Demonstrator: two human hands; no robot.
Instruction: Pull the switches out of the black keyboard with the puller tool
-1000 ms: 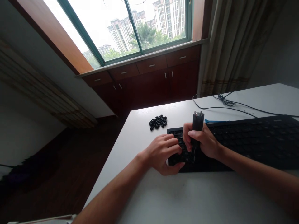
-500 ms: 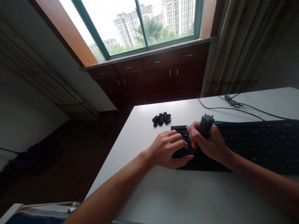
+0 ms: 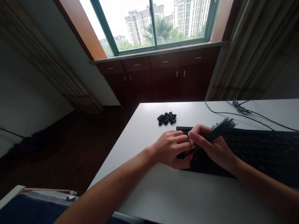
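The left hand [image 3: 170, 149] lies over the left end of a black keyboard [image 3: 263, 152], wrist low and near the bench edge, with the left forearm [image 3: 105, 189] running up from the near left corner. Its fingers [image 3: 181, 139] sit together and curl rightward over the keys, the thumb tucked beneath on the near side. Whether that grip is clamped on anything small cannot be told, since the fingers hide what lies under them.

The right hand [image 3: 216, 149] comes in from the right, its forearm [image 3: 263, 177] crossing above the keyboard's near edge. Its grip is closed around the dark handle of a keycap puller [image 3: 217, 132], which lies tilted, the far end rising up and to the right. A thin wire [image 3: 195, 150] at the tool's lower end reaches left, down between the two hands, and its tip is hidden there. The hands sit just beside each other — fingertips almost meeting over the keys.

Well to the far left of the hands, a small heap of black keycaps [image 3: 166, 118] rests on the white bench [image 3: 163, 193]. A black cable [image 3: 240, 109] loops across the far right of the bench, below a curtain [image 3: 243, 56] and a window [image 3: 151, 25].
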